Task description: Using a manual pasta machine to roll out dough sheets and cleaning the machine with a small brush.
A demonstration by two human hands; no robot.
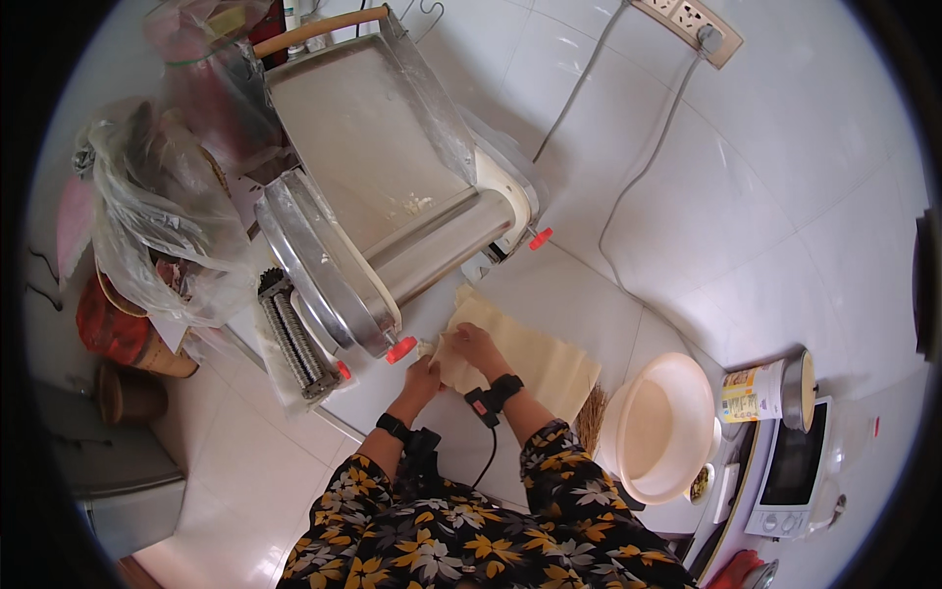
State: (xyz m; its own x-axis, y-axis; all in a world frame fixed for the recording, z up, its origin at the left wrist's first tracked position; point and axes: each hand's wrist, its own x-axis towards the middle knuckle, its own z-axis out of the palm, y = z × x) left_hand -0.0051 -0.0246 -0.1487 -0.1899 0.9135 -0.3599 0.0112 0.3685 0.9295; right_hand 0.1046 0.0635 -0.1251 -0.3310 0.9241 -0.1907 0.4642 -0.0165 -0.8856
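Observation:
A pale sheet of dough (553, 361) lies on the white countertop in front of an electric dough-rolling machine (445, 247). Its near left end is lifted and folded between my two hands. My right hand (477, 347) grips this raised part from above with bent fingers. Lower and to the left, my left hand (422, 384) pinches the edge of the sheet; its fingertips are partly hidden by dough. The machine has a steel roller, red knobs and a floury tray (368, 140). Left of my left hand lies a noodle-cutting roller attachment (293, 342).
A straw brush (591, 418) lies at the sheet's right end, beside a pink plastic basin (692, 412). Further right are a tin (751, 392) and a microwave oven (791, 464). Plastic bags (165, 213) crowd the left side. A power cable (625, 199) hangs along the tiled wall.

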